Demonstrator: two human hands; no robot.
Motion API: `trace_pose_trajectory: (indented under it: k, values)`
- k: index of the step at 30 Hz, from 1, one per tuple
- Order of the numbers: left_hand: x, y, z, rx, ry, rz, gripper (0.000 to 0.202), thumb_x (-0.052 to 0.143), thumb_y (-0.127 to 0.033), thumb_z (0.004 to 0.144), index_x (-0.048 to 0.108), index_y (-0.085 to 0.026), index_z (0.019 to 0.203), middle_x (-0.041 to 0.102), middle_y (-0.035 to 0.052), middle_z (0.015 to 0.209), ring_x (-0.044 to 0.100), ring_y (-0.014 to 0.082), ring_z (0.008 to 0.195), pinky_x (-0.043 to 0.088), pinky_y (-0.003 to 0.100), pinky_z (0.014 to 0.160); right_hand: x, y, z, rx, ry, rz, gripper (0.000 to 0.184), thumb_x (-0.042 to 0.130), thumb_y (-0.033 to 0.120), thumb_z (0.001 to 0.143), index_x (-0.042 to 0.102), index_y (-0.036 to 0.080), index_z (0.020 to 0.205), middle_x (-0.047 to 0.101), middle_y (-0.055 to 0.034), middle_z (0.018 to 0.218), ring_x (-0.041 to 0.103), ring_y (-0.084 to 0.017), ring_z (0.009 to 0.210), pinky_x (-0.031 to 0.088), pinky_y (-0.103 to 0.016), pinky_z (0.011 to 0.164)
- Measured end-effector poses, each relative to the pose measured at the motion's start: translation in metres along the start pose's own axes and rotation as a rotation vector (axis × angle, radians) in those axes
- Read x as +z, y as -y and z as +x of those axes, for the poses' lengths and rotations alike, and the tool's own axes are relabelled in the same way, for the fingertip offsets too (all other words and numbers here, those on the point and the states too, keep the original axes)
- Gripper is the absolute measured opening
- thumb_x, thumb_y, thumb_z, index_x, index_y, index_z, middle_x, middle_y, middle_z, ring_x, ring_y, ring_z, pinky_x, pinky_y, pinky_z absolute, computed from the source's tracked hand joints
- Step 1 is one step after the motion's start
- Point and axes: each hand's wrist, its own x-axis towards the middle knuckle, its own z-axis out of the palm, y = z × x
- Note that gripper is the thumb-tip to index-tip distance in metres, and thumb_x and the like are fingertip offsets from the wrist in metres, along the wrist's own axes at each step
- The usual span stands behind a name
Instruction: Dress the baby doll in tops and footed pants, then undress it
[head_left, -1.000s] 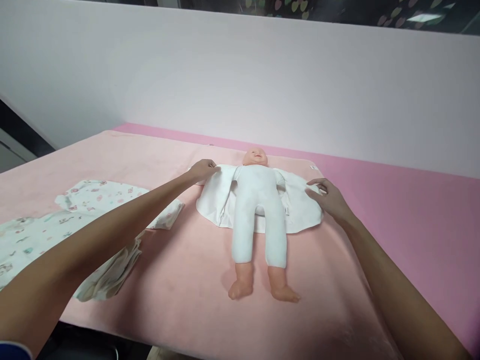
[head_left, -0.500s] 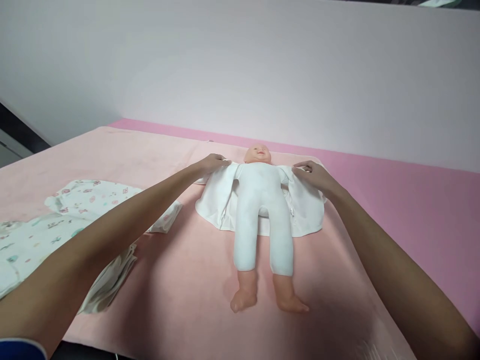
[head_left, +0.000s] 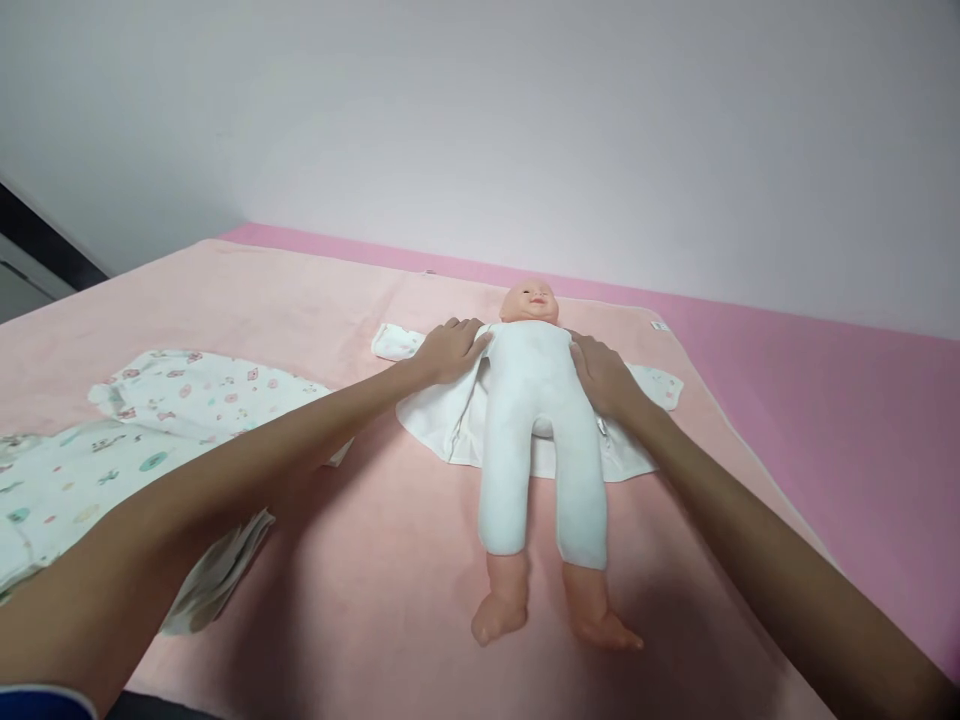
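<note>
Doll (head_left: 544, 385): While its head points toward the wall (head_left: 480, 130), it lies face up on the pink mat (head_left: 390, 580), legs apart.
White top (head_left: 431, 420): spread open beneath the doll, a patterned sleeve end out at each side.
Left hand (head_left: 450, 352): laid over the top beside one shoulder; whether it pinches cloth, I cannot tell.
Right hand (head_left: 604, 375): against the opposite shoulder, fingers together; grip likewise unclear.
Patterned clothes (head_left: 202, 385): well left, partly behind the left forearm (head_left: 262, 455).
</note>
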Motion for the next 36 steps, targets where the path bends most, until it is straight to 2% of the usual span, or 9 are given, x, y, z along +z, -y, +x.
trace_pose_trajectory:
  k: [4, 11, 18, 22, 27, 29, 31, 33, 36]
  values:
    - [-0.001, -0.007, -0.009, 0.019, -0.005, 0.099, 0.062, 0.025, -0.055, 0.109, 0.051, -0.015, 0.149, 0.064, 0.0198, 0.144, 0.056, 0.0393, 0.131, 0.042, 0.057, 0.109, 0.009, -0.002, -0.004, -0.022, -0.015, -0.068, 0.067, 0.015, 0.047, 0.112, 0.038, 0.016, 0.166, 0.062, -0.0197, 0.149, 0.058, -0.039, 0.133, 0.044, -0.057, 0.115]
    - [-0.018, -0.029, -0.023, 0.030, 0.067, 0.230, 0.081, 0.061, -0.047, 0.089, 0.036, -0.013, 0.159, 0.054, 0.0226, 0.153, 0.049, 0.0425, 0.137, 0.041, 0.057, 0.111, -0.010, -0.003, -0.012, -0.093, 0.052, -0.234, 0.080, 0.048, 0.033, 0.095, 0.028, 0.010, 0.169, 0.057, -0.0245, 0.150, 0.058, -0.045, 0.125, 0.048, -0.059, 0.103]
    - [-0.019, -0.033, 0.003, -0.097, 0.115, 0.272, 0.063, 0.057, -0.029, 0.090, 0.042, -0.020, 0.151, 0.059, 0.0171, 0.149, 0.056, 0.0376, 0.133, 0.044, 0.054, 0.110, 0.003, 0.004, 0.001, -0.001, -0.088, -0.342, 0.061, 0.047, 0.026, 0.093, 0.052, 0.013, 0.152, 0.065, -0.0211, 0.128, 0.058, -0.039, 0.112, 0.046, -0.051, 0.095]
    - [-0.019, -0.025, 0.003, -0.148, 0.127, 0.234, 0.066, 0.054, -0.041, 0.094, 0.040, -0.018, 0.154, 0.058, 0.0193, 0.150, 0.056, 0.0406, 0.135, 0.043, 0.057, 0.111, 0.006, 0.010, -0.003, 0.037, -0.099, -0.306, 0.065, 0.044, 0.025, 0.094, 0.045, 0.012, 0.158, 0.065, -0.0222, 0.132, 0.058, -0.040, 0.116, 0.047, -0.054, 0.098]
    - [-0.030, 0.011, -0.021, -0.142, 0.164, 0.089, 0.077, 0.038, -0.069, 0.101, 0.036, -0.023, 0.162, 0.055, 0.0161, 0.159, 0.051, 0.0390, 0.144, 0.039, 0.056, 0.118, -0.010, -0.003, -0.032, 0.097, -0.033, -0.130, 0.081, 0.045, 0.055, 0.103, 0.023, 0.018, 0.171, 0.050, -0.0196, 0.163, 0.052, -0.043, 0.140, 0.042, -0.062, 0.114]
    - [-0.042, 0.035, -0.033, -0.214, 0.184, 0.036, 0.074, 0.026, -0.069, 0.104, 0.042, -0.023, 0.159, 0.059, 0.0145, 0.155, 0.053, 0.0359, 0.143, 0.039, 0.054, 0.119, -0.021, -0.020, -0.049, 0.198, -0.020, -0.059, 0.075, 0.038, 0.061, 0.105, 0.029, 0.022, 0.169, 0.051, -0.0168, 0.163, 0.053, -0.041, 0.142, 0.042, -0.059, 0.116]
    - [-0.053, 0.060, -0.042, -0.261, 0.195, 0.036, 0.069, 0.018, -0.063, 0.107, 0.056, -0.022, 0.147, 0.063, 0.0139, 0.150, 0.055, 0.0348, 0.140, 0.038, 0.054, 0.119, -0.031, -0.040, -0.065, 0.318, -0.015, -0.017, 0.063, 0.030, 0.056, 0.108, 0.053, 0.019, 0.153, 0.065, -0.0195, 0.147, 0.062, -0.039, 0.131, 0.046, -0.056, 0.111]
    - [-0.062, 0.081, -0.046, -0.302, 0.203, 0.059, 0.065, 0.021, -0.059, 0.106, 0.066, -0.022, 0.136, 0.066, 0.0137, 0.145, 0.056, 0.0356, 0.139, 0.040, 0.053, 0.118, -0.040, -0.058, -0.076, 0.422, 0.002, 0.008, 0.060, 0.026, 0.054, 0.109, 0.071, 0.016, 0.120, 0.075, -0.0215, 0.119, 0.069, -0.038, 0.110, 0.050, -0.053, 0.101]
    - [-0.068, 0.104, -0.042, -0.396, 0.257, 0.061, 0.060, 0.038, -0.064, 0.100, 0.067, -0.023, 0.133, 0.070, 0.0135, 0.139, 0.063, 0.0340, 0.129, 0.048, 0.045, 0.108, -0.051, -0.077, -0.083, 0.517, 0.001, 0.067, 0.054, 0.040, 0.060, 0.104, 0.073, 0.019, 0.093, 0.077, -0.0147, 0.096, 0.070, -0.032, 0.090, 0.053, -0.047, 0.088]
